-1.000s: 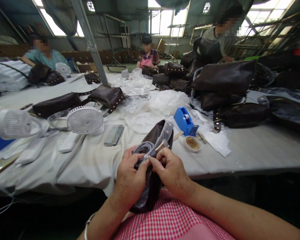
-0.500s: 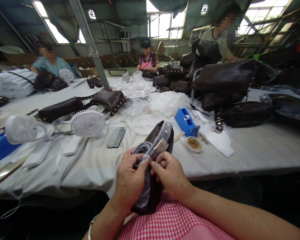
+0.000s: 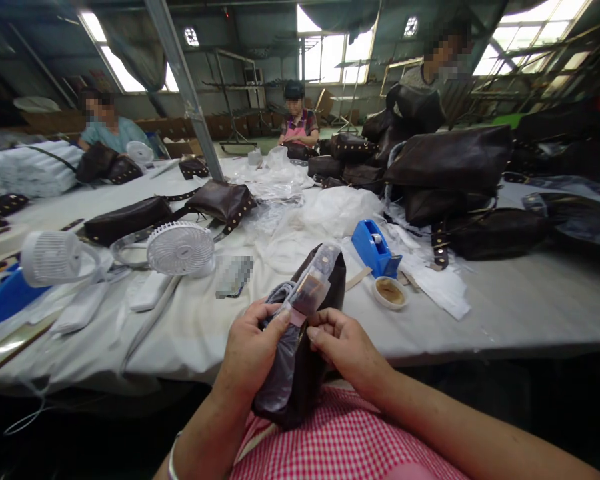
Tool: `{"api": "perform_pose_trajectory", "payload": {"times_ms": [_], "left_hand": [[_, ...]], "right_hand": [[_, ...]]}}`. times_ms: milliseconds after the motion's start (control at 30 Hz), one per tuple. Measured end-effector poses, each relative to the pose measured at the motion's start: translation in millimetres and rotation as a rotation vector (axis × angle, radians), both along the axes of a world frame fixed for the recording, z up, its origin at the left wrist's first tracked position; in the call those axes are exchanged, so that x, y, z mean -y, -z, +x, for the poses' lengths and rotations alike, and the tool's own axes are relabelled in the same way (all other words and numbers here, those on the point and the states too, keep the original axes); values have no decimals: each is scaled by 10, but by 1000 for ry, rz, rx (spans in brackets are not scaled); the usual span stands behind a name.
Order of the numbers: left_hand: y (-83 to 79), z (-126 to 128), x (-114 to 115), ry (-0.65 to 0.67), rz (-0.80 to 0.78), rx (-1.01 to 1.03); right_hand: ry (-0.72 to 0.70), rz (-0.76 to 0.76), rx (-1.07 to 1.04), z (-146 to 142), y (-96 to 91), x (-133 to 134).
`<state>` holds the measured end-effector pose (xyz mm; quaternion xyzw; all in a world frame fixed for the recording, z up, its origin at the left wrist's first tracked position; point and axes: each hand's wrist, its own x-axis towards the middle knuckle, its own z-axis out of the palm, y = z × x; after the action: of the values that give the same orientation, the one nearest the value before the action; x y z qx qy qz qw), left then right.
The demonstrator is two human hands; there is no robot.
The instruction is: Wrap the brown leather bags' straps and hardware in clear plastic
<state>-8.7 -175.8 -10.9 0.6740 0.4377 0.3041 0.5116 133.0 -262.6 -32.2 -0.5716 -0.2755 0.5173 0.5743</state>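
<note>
A dark brown leather bag [image 3: 305, 393] stands tilted at the table's front edge, against my checked apron. My left hand [image 3: 253, 353] is closed round its left side, thumb on top, over the plastic-wrapped strap [image 3: 283, 293]. Clear film also covers a strap end [image 3: 325, 260] with metal studs and a tag [image 3: 311, 288]. A small pinkish piece [image 3: 297, 317] lies just beyond my left thumb. My right hand [image 3: 347, 343] pinches at the bag's right side, beside a gold-coloured zip [image 3: 301, 332]; what is between its fingertips is hidden.
A blue tape dispenser [image 3: 375, 248] and a small bowl of brown stuff [image 3: 390, 292] stand to the right. Left of the bag are a phone [image 3: 234, 277] and a white fan [image 3: 181, 249]. Leather bags [image 3: 450, 160] are piled at the right. Several co-workers are across the table.
My right hand has shifted slightly right and down, away from my left thumb. The tag and the pinkish piece now show more fully, and the gold zip has come into sight.
</note>
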Motion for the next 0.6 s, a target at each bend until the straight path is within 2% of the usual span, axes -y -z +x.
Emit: {"api": "perform_pose_trajectory", "payload": {"times_ms": [133,233,300,367,500,600], "left_hand": [[-44,-42,5,130,22,13],[-107,-98,31,213,225,-80],[-142,-117,75,192,402,-168],[-163,-104,129,172,507,-224],[-201,-18,178,165,495,-267],[-261,20,129,187,441,-270]], "right_hand": [[-50,107,-62,28,-79,-53],[-77,77,-140,43,-112,-70],[-51,79,-143,44,-130,-65],[-7,85,-61,41,-160,-51],[-52,144,157,81,-230,-4],[-66,202,161,166,-202,36]]}}
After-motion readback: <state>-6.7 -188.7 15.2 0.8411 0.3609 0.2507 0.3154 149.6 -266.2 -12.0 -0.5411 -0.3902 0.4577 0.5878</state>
